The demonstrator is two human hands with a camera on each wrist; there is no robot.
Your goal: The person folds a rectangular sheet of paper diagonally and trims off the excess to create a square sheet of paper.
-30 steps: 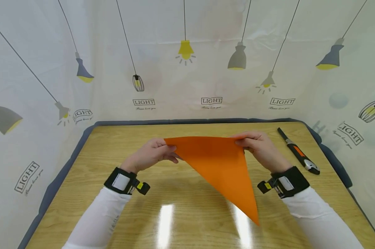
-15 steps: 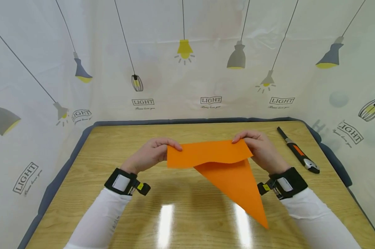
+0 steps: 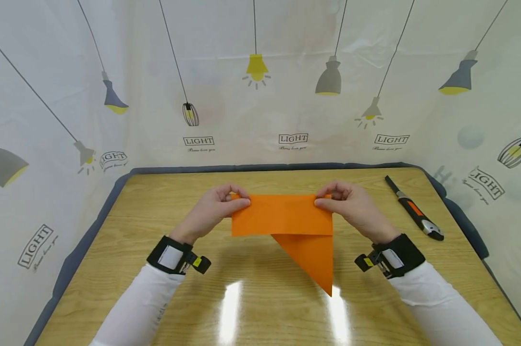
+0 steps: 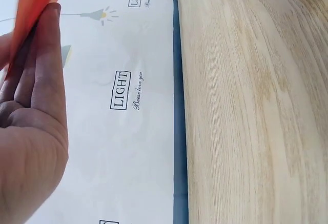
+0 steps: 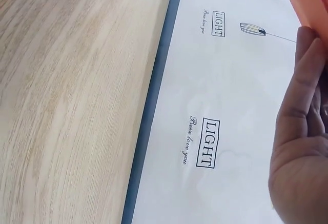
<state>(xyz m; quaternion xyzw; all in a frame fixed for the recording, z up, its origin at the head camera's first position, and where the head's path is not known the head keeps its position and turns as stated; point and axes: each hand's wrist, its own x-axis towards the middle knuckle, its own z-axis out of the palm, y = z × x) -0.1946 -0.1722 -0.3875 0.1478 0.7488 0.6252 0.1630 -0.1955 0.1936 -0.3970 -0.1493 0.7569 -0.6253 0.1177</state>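
An orange sheet of paper point(image 3: 282, 215) is held up over the table between both hands. Its upper part is a straight horizontal band, and a triangular part hangs below the band on the right, pointing down. My left hand point(image 3: 219, 209) pinches the band's upper left corner, thumb in front and fingers behind. At the upper right corner my right hand point(image 3: 351, 209) pinches it the same way. In the left wrist view the paper point(image 4: 38, 8) rises past the fingers; in the right wrist view only a strip of the paper point(image 5: 307, 3) shows.
A black, orange and silver utility knife point(image 3: 416, 211) lies on the right of the wooden table point(image 3: 174, 192). Dark blue edging point(image 3: 260, 168) runs round the table. Behind stands a white curtain point(image 3: 234, 105) printed with lamps.
The paper's top band has flipped down to the front, over the hanging triangle. It now hangs level and straight, and both thumbs have come round to the front.
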